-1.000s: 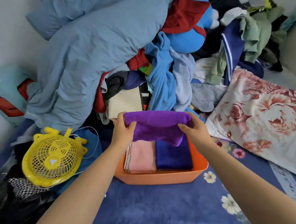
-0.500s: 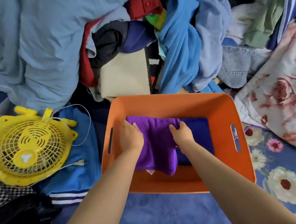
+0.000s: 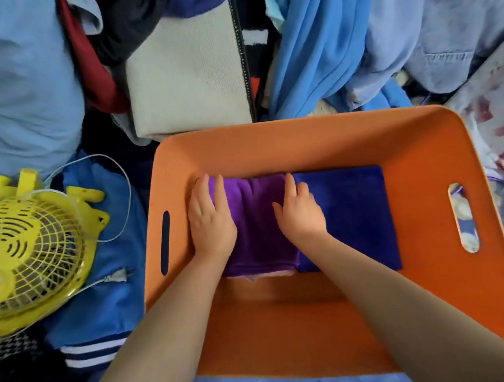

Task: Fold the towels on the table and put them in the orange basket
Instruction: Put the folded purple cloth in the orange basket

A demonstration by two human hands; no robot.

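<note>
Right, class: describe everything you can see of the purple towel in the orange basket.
The purple towel is a soft, plush-looking cloth, folded into a flat rectangle. It lies in the left half of the orange basket, beside a folded dark blue towel whose edge it meets. A sliver of pink cloth shows under its near edge. The left hand and right hand press flat on it.

Two bare forearms reach forward from the bottom edge and angle in toward each other. The left hand (image 3: 210, 222) lies palm down with its fingers straight and close together, pointing away from the body. The right hand (image 3: 300, 214) is also palm down just beside it, fingers extended and slightly spread. The hands are near each other but not touching.
</note>
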